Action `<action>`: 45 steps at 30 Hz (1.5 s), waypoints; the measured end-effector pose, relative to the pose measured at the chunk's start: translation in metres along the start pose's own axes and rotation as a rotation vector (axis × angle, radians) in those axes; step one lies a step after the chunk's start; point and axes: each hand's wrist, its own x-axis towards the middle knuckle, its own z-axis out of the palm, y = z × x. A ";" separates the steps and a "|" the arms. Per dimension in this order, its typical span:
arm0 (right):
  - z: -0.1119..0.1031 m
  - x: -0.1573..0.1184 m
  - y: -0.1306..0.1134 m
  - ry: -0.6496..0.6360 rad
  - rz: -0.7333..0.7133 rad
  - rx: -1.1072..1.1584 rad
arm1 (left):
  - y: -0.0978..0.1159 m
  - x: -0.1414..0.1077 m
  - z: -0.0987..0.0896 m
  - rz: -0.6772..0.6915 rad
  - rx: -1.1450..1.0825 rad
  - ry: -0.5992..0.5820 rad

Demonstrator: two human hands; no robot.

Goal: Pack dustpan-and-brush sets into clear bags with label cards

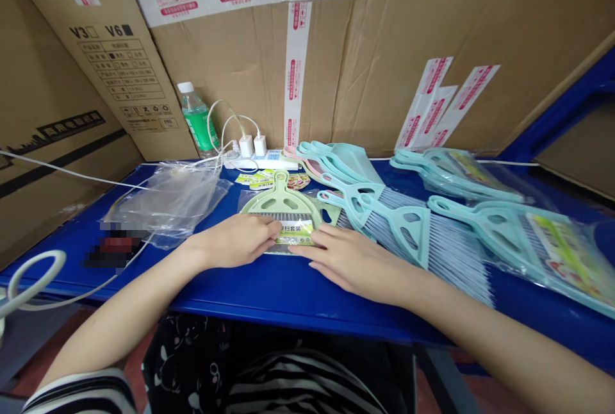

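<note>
A light green dustpan and brush set (281, 199) lies in a clear plastic bag (283, 250) near the table's front edge, its handle pointing away from me. A printed label card (295, 229) shows through the bag over the bristles. My left hand (240, 238) is closed at the bag's lower left, its curled fingers pressed on the plastic beside the label. My right hand (353, 260) rests at the lower right with fingers stretched out and apart, their tips touching the bag. The undersides of both hands are hidden.
On the right lie loose turquoise brushes (408, 228), dustpans (353, 161) and bagged sets (519, 241). Empty clear bags (168, 199) lie left. Behind are label cards (262, 179), a power strip (269, 161) with chargers, a green-labelled bottle (198, 120) and cardboard boxes (365, 49).
</note>
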 end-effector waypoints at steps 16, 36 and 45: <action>-0.004 -0.002 0.009 0.050 0.185 0.034 | -0.003 -0.002 0.000 -0.006 -0.079 0.020; -0.009 0.000 0.009 0.040 0.372 0.012 | -0.016 -0.011 -0.014 -0.100 0.060 0.024; -0.012 0.004 0.005 0.021 0.431 0.037 | -0.024 -0.018 -0.024 -0.158 0.017 -0.042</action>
